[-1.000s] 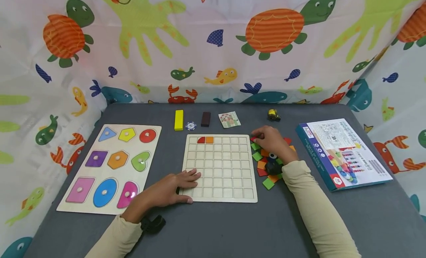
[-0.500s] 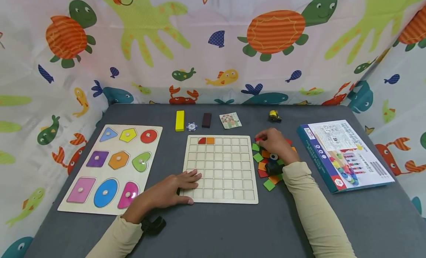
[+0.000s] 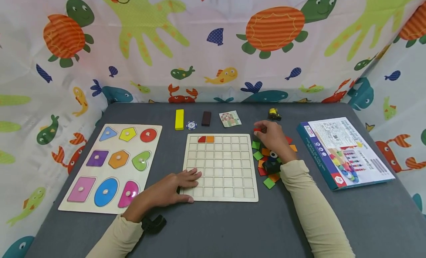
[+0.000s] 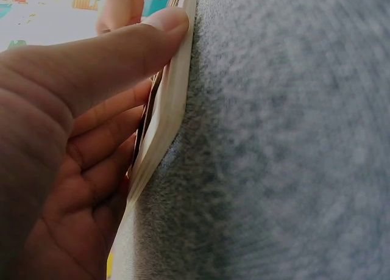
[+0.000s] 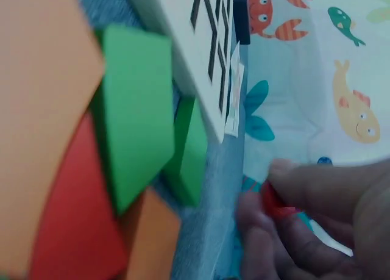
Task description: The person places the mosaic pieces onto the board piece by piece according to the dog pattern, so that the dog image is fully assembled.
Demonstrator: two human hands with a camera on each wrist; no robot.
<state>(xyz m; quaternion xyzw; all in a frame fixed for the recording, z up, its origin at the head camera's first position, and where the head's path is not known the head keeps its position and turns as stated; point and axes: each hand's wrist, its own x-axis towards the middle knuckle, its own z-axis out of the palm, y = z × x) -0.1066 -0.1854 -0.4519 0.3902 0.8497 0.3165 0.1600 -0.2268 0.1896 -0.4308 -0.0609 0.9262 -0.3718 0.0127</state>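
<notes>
My left hand (image 3: 174, 187) rests on the lower left corner of a pale wooden grid board (image 3: 221, 198); its fingers lie over the grid, and in the left wrist view the thumb (image 4: 122, 54) touches the board's edge. A red tile (image 3: 199, 139) and an orange tile (image 3: 210, 139) sit side by side in the top row. Off the board's upper right corner, my right hand (image 3: 273, 137) pinches a small red piece (image 5: 277, 202) between thumb and fingertips. Its full shape is hidden by the fingers. Below that hand lies a loose pile of green tiles (image 3: 269, 183), orange and red ones.
A shape puzzle board (image 3: 100, 143) lies at left, a flat box (image 3: 346, 150) at right. Along the back are a yellow block (image 3: 179, 119), a poker chip (image 3: 191, 125), a dark brown block (image 3: 206, 118), a picture card (image 3: 230, 119) and a small toy vehicle (image 3: 274, 114).
My right hand has shifted slightly away from the pile toward the back of the table, with the red piece in its fingertips. The left hand stays put on the board.
</notes>
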